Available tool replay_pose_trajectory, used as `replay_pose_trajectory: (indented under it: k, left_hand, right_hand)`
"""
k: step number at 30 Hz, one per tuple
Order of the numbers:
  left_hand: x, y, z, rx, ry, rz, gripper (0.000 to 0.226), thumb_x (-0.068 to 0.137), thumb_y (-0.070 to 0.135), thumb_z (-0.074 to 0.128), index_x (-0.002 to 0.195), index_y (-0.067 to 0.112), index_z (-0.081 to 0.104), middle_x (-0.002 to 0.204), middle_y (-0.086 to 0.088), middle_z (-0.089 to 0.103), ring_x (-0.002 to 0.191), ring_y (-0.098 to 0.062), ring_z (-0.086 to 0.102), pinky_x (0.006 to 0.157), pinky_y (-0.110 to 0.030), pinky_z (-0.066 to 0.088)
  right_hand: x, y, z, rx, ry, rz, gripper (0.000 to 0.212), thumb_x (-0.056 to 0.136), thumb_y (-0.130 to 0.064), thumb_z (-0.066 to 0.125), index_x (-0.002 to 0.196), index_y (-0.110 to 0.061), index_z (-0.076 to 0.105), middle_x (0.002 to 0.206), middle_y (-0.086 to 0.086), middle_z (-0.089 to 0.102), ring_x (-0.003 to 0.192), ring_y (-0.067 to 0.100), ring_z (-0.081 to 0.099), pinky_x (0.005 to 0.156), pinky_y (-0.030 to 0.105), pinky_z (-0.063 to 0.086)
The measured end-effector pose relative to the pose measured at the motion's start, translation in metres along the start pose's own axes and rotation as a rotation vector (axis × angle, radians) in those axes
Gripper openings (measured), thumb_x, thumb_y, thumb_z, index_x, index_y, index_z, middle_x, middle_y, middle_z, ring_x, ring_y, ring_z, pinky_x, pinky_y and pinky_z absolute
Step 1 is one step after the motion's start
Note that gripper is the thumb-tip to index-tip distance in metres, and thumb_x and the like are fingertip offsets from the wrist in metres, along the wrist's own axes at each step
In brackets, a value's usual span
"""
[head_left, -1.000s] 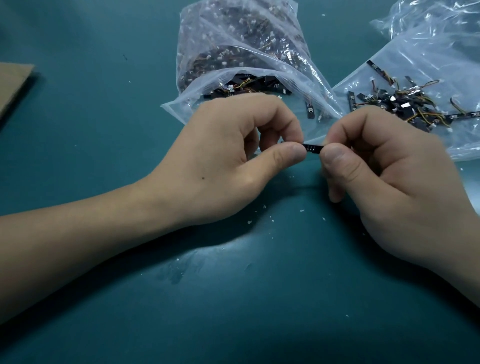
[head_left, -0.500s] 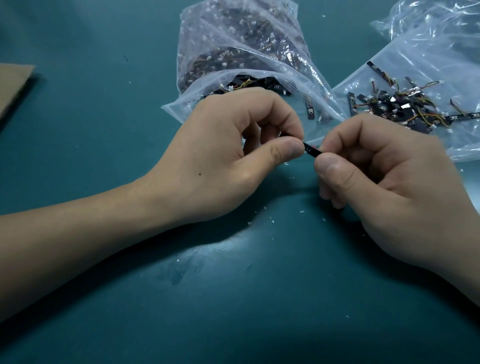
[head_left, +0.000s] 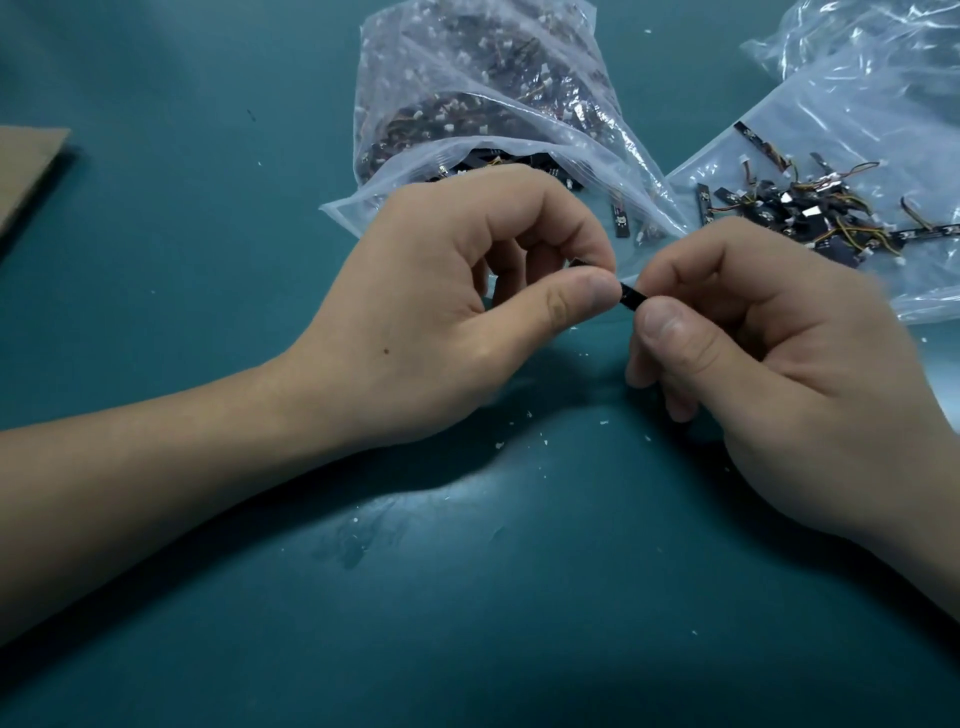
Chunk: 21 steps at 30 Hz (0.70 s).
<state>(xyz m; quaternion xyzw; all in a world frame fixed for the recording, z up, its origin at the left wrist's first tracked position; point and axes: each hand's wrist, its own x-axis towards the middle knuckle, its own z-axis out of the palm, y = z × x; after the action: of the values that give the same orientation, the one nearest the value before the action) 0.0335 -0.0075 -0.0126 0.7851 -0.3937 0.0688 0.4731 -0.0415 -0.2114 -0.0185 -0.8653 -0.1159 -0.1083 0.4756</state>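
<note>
Pinching a small black strip (head_left: 631, 298) at mid-frame from both ends, left hand (head_left: 441, 322) by thumb and curled forefinger, right hand (head_left: 779, 374) likewise, over the teal table (head_left: 467, 623), below a clear bag (head_left: 493, 78) of parts and left of a second bag (head_left: 857, 130) at upper right.

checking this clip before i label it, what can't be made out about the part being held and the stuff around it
Small black strip: head view, both ends hidden inside the grip of the left hand and right hand.
Middle bag: head view, parts inside blurred by crinkled plastic, too small to count.
Brown board: head view, cut off by the left edge.
Right bag: cut off by the right edge.
</note>
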Motion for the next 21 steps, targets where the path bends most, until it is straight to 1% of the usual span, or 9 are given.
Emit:
replay_pose_trajectory:
  k: [4, 6, 7, 10, 13, 15, 21]
  left_hand:
    - [-0.0004, -0.0013, 0.0007, -0.007, 0.038, -0.014, 0.006, 0.094, 0.021, 0.074, 0.094, 0.015, 0.072, 0.08, 0.007, 0.066, 0.067, -0.018, 0.058, 0.062, -0.037, 0.048]
    - [-0.0005, -0.0013, 0.0003, -0.007, 0.044, -0.012, 0.006, 0.094, 0.021, 0.074, 0.093, 0.015, 0.072, 0.08, 0.01, 0.066, 0.067, -0.018, 0.058, 0.061, -0.037, 0.048]
    - [-0.0006, -0.0011, 0.0002, -0.007, 0.047, -0.008, 0.005, 0.094, 0.021, 0.074, 0.093, 0.016, 0.072, 0.081, 0.011, 0.066, 0.067, -0.018, 0.058, 0.06, -0.037, 0.048]
    - [-0.0004, -0.0005, 0.0003, -0.001, 0.043, 0.006, 0.005, 0.095, 0.021, 0.074, 0.093, 0.018, 0.071, 0.081, 0.011, 0.065, 0.066, -0.018, 0.058, 0.059, -0.036, 0.048]
    - [-0.0008, 0.0011, 0.0009, 0.011, 0.03, 0.021, 0.005, 0.095, 0.022, 0.074, 0.092, 0.019, 0.07, 0.079, 0.011, 0.064, 0.067, -0.016, 0.057, 0.059, -0.032, 0.048]
    - [-0.001, 0.002, 0.0009, 0.015, 0.026, 0.029, 0.005, 0.095, 0.021, 0.073, 0.092, 0.02, 0.069, 0.08, 0.01, 0.064, 0.068, -0.015, 0.057, 0.06, -0.028, 0.048]
    - [-0.0012, 0.0034, -0.0005, -0.02, 0.004, 0.025, 0.007, 0.094, 0.02, 0.073, 0.089, 0.02, 0.068, 0.079, 0.015, 0.062, 0.067, -0.014, 0.057, 0.06, -0.027, 0.048]
  right_hand:
    - [-0.0017, 0.0011, 0.0005, -0.054, 0.002, -0.002, 0.012, 0.097, -0.04, 0.058, 0.106, -0.034, 0.062, 0.077, -0.001, 0.07, 0.058, 0.025, 0.06, 0.055, 0.044, 0.049]
    - [-0.0018, 0.0011, 0.0002, -0.04, 0.006, 0.012, 0.013, 0.097, -0.041, 0.059, 0.108, -0.035, 0.061, 0.077, 0.001, 0.07, 0.058, 0.026, 0.06, 0.055, 0.046, 0.05]
    - [-0.0017, 0.0009, 0.0001, -0.038, 0.007, 0.012, 0.012, 0.096, -0.04, 0.059, 0.106, -0.034, 0.061, 0.077, -0.001, 0.071, 0.058, 0.025, 0.06, 0.056, 0.045, 0.05]
    - [-0.0009, 0.0004, 0.0001, -0.073, 0.007, -0.009, 0.007, 0.097, -0.037, 0.059, 0.099, -0.031, 0.061, 0.078, -0.008, 0.071, 0.06, 0.02, 0.064, 0.054, 0.031, 0.049]
    - [-0.0002, 0.0005, -0.0008, -0.032, 0.015, 0.001, 0.006, 0.097, -0.034, 0.06, 0.097, -0.029, 0.062, 0.076, -0.007, 0.07, 0.052, 0.019, 0.062, 0.049, 0.024, 0.046]
    - [-0.0009, 0.0002, -0.0008, 0.004, 0.026, 0.008, 0.006, 0.096, -0.033, 0.061, 0.096, -0.027, 0.063, 0.075, -0.005, 0.07, 0.047, 0.019, 0.06, 0.046, 0.023, 0.045]
    - [-0.001, -0.0029, -0.0012, 0.016, 0.029, 0.015, 0.005, 0.096, -0.032, 0.062, 0.096, -0.028, 0.065, 0.075, -0.005, 0.072, 0.048, 0.018, 0.062, 0.047, 0.022, 0.046]
